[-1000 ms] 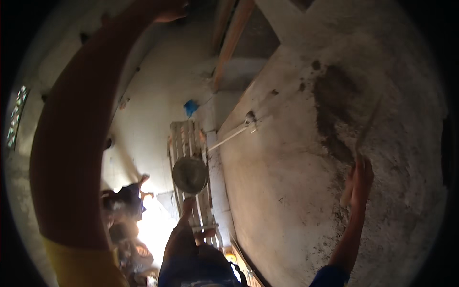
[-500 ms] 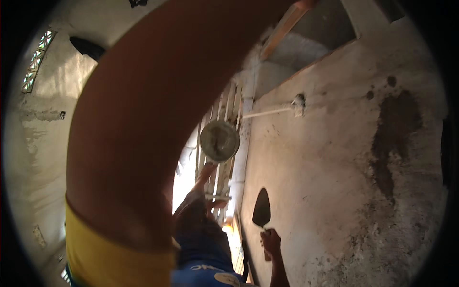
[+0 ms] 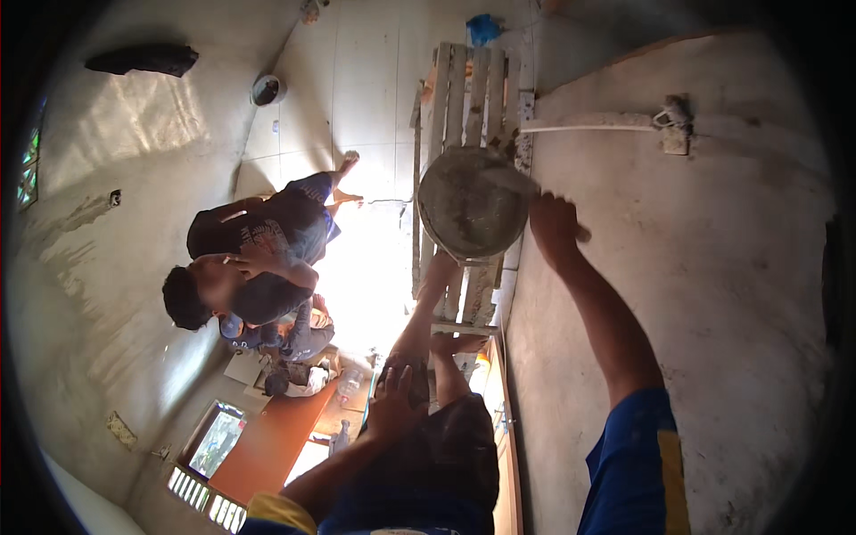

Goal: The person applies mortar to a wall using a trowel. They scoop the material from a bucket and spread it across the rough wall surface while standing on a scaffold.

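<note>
The right hand [image 3: 555, 223] had dropped its trowel and reached up beside the round grey mortar-caked pan [image 3: 473, 203] on the wooden slatted scaffold [image 3: 464, 98]; grip unclear. The left hand [image 3: 397, 397], fingers loosely spread, had lowered onto the knee.

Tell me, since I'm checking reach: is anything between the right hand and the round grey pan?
Nothing visible does. The right hand is right at the rim of the round grey pan, which sits on the wooden slat frame. The left hand rests lower down on the person's leg, apart from the pan.
</note>
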`<control>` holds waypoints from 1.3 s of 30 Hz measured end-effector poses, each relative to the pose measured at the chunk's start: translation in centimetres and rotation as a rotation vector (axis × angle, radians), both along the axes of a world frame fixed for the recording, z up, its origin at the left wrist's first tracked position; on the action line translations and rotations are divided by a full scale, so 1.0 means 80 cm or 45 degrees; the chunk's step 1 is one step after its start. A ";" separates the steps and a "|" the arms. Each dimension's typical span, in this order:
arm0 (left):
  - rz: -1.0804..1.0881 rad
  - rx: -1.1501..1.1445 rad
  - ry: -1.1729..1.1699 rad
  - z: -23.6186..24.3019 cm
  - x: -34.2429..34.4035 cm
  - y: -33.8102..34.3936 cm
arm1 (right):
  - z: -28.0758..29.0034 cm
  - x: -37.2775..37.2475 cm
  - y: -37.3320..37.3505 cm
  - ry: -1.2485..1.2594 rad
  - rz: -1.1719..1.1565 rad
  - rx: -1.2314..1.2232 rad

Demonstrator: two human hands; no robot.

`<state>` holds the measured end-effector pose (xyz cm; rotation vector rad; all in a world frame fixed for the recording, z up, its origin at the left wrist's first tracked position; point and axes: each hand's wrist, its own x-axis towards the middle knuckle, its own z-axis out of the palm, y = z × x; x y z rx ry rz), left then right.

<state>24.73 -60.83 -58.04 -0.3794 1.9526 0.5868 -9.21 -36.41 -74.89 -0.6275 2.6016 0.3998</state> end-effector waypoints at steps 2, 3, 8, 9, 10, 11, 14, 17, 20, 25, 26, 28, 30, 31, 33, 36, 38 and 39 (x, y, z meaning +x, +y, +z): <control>0.052 0.005 0.115 -0.013 0.011 -0.002 | -0.057 -0.017 -0.032 -0.124 -0.051 -0.064; 0.089 0.013 0.080 -0.014 0.008 -0.001 | -0.078 -0.014 -0.040 -0.224 -0.106 -0.117; 0.199 0.027 0.072 -0.011 0.005 -0.006 | -0.134 0.086 -0.040 -0.564 -0.890 -0.302; 0.205 -0.002 0.049 -0.010 0.006 -0.012 | -0.126 0.107 -0.051 -0.678 -0.783 -0.357; 0.214 -0.019 0.040 -0.009 0.006 -0.016 | -0.123 0.122 -0.056 -0.783 -0.679 -0.401; 0.234 0.012 -0.024 -0.008 -0.001 -0.011 | -0.140 0.130 -0.045 -0.773 -0.691 -0.384; 0.240 0.036 -0.078 -0.015 0.009 -0.010 | -0.186 0.160 -0.048 -0.612 -0.633 -0.599; 0.212 0.018 -0.037 -0.014 0.018 -0.015 | -0.158 0.172 -0.044 -0.740 -0.928 -0.730; 0.165 0.004 -0.032 -0.015 0.019 -0.012 | -0.138 0.192 -0.033 -0.752 -1.111 -0.780; 0.124 0.065 0.113 -0.018 0.021 -0.003 | -0.064 0.198 -0.006 -0.339 -0.993 -0.915; 0.112 0.095 0.138 -0.018 0.015 0.004 | -0.044 0.191 0.011 -0.307 -0.909 -0.798; 0.124 0.080 0.124 0.000 -0.011 0.005 | -0.003 0.198 0.025 -0.294 -0.865 -0.781; 0.141 0.067 0.119 0.009 -0.015 0.002 | 0.053 0.197 0.033 -0.387 -0.835 -0.688; 0.157 0.058 0.131 0.011 -0.014 -0.001 | 0.092 0.194 0.036 -0.397 -0.811 -0.734; 0.186 0.048 0.086 0.026 -0.013 -0.003 | 0.180 0.179 0.048 -0.377 -0.765 -0.815; 0.176 0.081 -0.016 0.043 -0.028 -0.005 | 0.330 0.142 0.087 -0.261 -0.630 -0.893; 0.135 -0.006 0.071 0.058 -0.024 -0.017 | 0.459 0.093 0.090 -0.310 -0.601 -0.767; 0.165 -0.019 0.128 0.051 -0.014 -0.035 | 0.505 0.073 0.107 -0.401 -0.590 -1.023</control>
